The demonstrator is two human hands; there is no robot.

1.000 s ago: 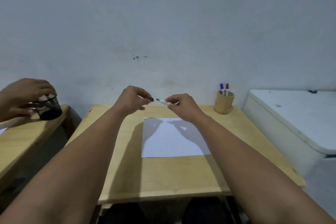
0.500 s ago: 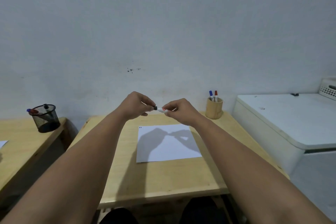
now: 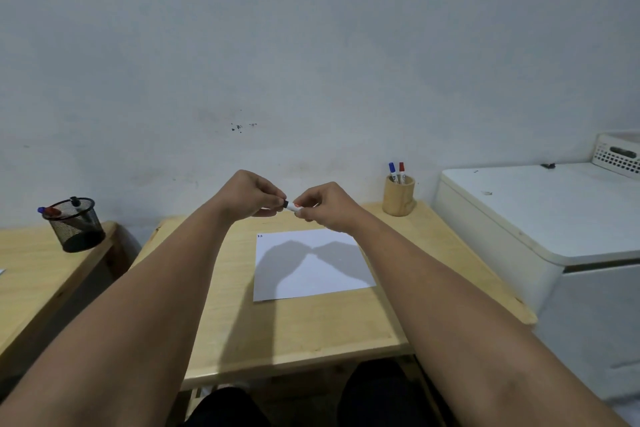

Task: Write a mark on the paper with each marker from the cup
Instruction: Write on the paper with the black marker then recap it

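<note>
My right hand (image 3: 323, 206) grips the white barrel of a marker (image 3: 293, 207) above the paper. My left hand (image 3: 251, 194) pinches the marker's black cap (image 3: 285, 203), which sits against the barrel's end. Both hands hover over the far edge of a white sheet of paper (image 3: 311, 265) that has small black marks (image 3: 260, 236) in its far left corner. A wooden cup (image 3: 398, 195) at the table's far right holds a blue marker (image 3: 392, 170) and a red marker (image 3: 401, 170), upright.
The paper lies on a light wooden table (image 3: 311, 322). A second wooden table at left carries a black mesh pen holder (image 3: 77, 225) with markers. A white chest-like appliance (image 3: 554, 211) stands at right with a white basket (image 3: 618, 152) on it.
My hands have come together, so the cap now meets the marker's tip end. The view shifted; another person's hand that held the mesh holder at left is gone.
</note>
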